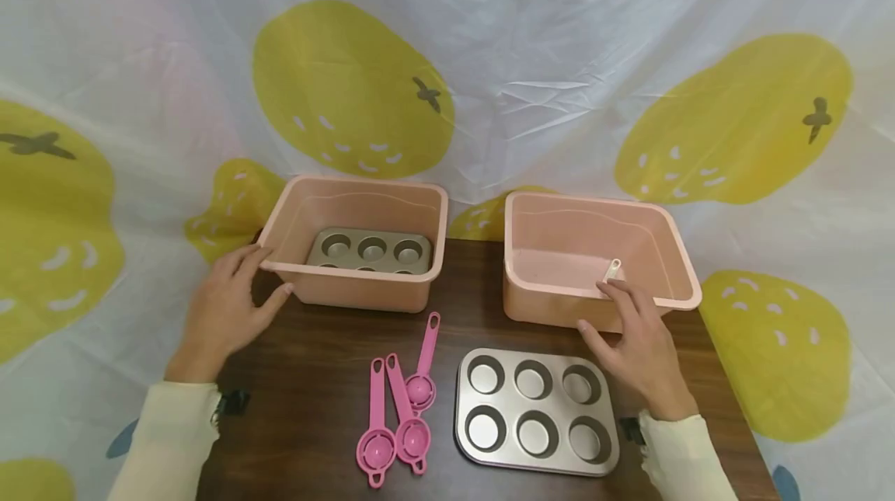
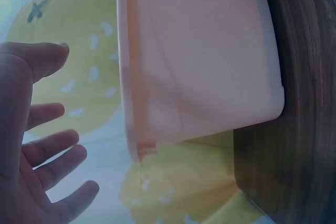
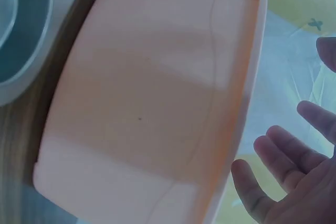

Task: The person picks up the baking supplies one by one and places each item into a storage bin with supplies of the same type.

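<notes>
Holding nothing, fingers loosely spread, the left hand (image 1: pixel 227 303) is at the left bin (image 1: pixel 360 293)'s near corner and the right hand (image 1: pixel 639 346) at the right bin (image 1: pixel 562 308)'s front rim, contact unclear. Three pink egg separators (image 1: pixel 378 450) and a muffin pan (image 1: pixel 535 407) lie on the table (image 1: pixel 308 415), probably for easy reach; the left bin contains a smaller-looking tin (image 1: pixel 355 247), the right a pale handle (image 1: pixel 613 269). No writing is legible.

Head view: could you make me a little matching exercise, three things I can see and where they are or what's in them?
1. Left bin
2. Pink spoons
3. Right bin

A. on the table, left of a muffin tin
B. with a small pale handle inside
C. with another tin inside

Pairs: 1-C, 2-A, 3-B.
</notes>
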### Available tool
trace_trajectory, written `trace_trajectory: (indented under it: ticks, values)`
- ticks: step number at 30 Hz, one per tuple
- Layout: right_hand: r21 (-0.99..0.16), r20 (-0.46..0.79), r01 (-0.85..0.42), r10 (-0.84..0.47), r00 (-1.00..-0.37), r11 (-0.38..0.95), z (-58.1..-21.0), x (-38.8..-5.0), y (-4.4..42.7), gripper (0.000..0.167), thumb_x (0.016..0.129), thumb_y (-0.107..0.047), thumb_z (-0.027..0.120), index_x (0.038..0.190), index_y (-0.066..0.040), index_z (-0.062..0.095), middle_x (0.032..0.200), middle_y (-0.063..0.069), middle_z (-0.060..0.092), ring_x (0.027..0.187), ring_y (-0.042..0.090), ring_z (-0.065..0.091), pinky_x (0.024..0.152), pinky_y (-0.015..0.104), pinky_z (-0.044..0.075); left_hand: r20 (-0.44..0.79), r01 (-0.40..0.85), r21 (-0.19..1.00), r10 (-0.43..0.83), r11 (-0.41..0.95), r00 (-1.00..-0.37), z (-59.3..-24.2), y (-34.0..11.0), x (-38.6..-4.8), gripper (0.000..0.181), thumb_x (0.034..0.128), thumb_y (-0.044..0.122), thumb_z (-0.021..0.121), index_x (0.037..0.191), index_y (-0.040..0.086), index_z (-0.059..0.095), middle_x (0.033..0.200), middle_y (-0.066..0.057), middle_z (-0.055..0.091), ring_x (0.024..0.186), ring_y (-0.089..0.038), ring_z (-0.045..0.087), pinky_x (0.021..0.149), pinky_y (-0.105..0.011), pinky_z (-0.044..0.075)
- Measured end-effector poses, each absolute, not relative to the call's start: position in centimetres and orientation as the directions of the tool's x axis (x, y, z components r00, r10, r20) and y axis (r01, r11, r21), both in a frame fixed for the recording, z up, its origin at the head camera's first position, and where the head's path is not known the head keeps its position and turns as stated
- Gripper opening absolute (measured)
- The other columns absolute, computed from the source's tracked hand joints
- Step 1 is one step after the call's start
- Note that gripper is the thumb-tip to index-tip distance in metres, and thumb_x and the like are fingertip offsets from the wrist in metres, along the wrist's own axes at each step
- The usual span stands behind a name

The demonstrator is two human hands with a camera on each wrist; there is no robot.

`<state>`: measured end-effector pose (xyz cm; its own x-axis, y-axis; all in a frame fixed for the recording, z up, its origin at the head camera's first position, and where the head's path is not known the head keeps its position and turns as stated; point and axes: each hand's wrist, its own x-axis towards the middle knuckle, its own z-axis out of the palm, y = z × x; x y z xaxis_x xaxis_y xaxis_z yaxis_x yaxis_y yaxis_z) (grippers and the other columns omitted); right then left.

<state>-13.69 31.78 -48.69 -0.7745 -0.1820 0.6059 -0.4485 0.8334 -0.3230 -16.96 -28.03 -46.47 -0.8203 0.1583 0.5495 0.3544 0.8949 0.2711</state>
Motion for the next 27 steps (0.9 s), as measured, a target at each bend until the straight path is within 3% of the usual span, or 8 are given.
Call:
trace_trajectory:
  ticks: [8, 16, 23, 27]
  values:
    - [-0.361, 0.601, -0.444, -0.159, -0.783, 0.820, -49.9, -12.8, 32.0, 0.058, 0.081, -0.021, 0.084, 0.133, -0.004, 0.066, 0.128, 0.017, 0.066, 0.121, 0.037, 0.061, 0.099, 0.047, 0.044, 0.437, 0.268, 0.428, 0.061, 0.863, -0.897, -46.9, -28.4, -17.2, 0.062, 0.0938, 0.036, 0.078, 0.143, 0.004, 0.060, 0.142, -0.029, 0.058, 0.132, -0.049, 0.052, 0.105, -0.069, 0.042]
    - [-0.443, 0.561, -0.418, -0.119, -0.819, 0.793, -51.5, -12.5, 31.9, 0.055, 0.083, -0.013, 0.085, 0.134, -0.004, 0.067, 0.125, 0.015, 0.069, 0.107, 0.033, 0.064, 0.090, 0.038, 0.046, 0.427, 0.234, 0.516, -0.011, 0.824, -0.904, -47.3, -28.7, -18.0, 0.059, 0.0956, 0.036, 0.076, 0.143, 0.005, 0.061, 0.143, -0.029, 0.056, 0.132, -0.051, 0.052, 0.108, -0.068, 0.040]
    - [-0.473, 0.562, -0.438, -0.121, -0.818, 0.765, -52.7, -12.4, 31.6, 0.052, 0.082, -0.010, 0.085, 0.131, -0.002, 0.068, 0.113, 0.015, 0.070, 0.102, 0.032, 0.065, 0.089, 0.031, 0.046, 0.438, 0.235, 0.561, -0.045, 0.794, -0.898, -47.9, -28.8, -18.8, 0.056, 0.0934, 0.028, 0.077, 0.139, -0.001, 0.063, 0.142, -0.033, 0.052, 0.126, -0.054, 0.051, 0.101, -0.068, 0.043]
    - [-0.516, 0.540, -0.411, -0.087, -0.837, 0.752, -53.4, -12.1, 31.8, 0.050, 0.083, -0.009, 0.085, 0.130, -0.003, 0.069, 0.109, 0.010, 0.070, 0.100, 0.028, 0.063, 0.087, 0.026, 0.046, 0.423, 0.232, 0.592, -0.053, 0.772, -0.905, -48.3, -28.7, -19.3, 0.057, 0.0934, 0.025, 0.078, 0.141, -0.002, 0.061, 0.145, -0.033, 0.049, 0.117, -0.049, 0.055, 0.092, -0.057, 0.047]
